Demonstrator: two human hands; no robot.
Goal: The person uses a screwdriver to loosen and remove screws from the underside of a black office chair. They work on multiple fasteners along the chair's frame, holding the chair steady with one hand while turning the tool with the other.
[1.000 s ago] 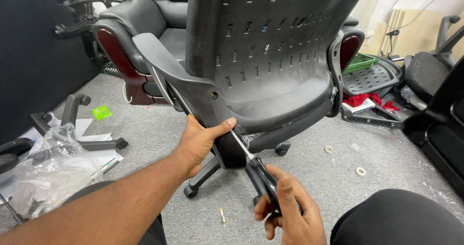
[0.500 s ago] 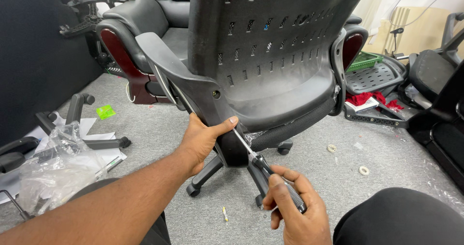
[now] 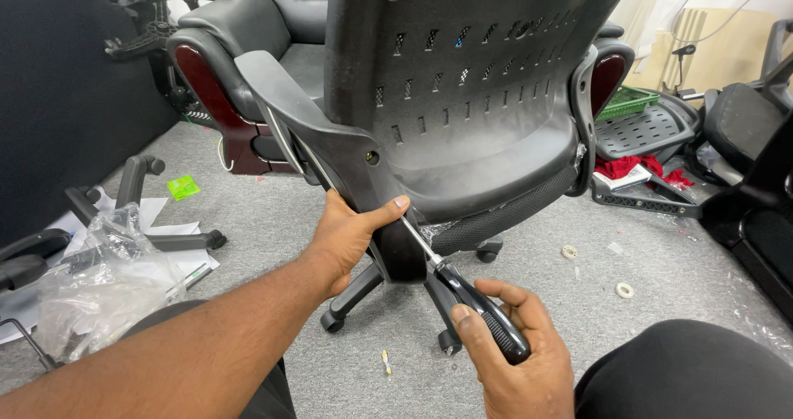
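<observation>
The one camera sits on my head, tilted down and forward, close over my left hand (image 3: 351, 241) and right hand (image 3: 516, 357), facing the chair back (image 3: 471, 80) just beyond.

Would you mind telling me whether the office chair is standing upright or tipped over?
Upright: the office chair has its backrest rising vertically and its wheels resting on the carpet.

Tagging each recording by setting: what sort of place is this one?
Probably a workshop or storeroom where office chairs are assembled. A mesh-back office chair is being worked on with a screwdriver, a loose chair base and plastic wrapping lie on the grey carpet.
</observation>
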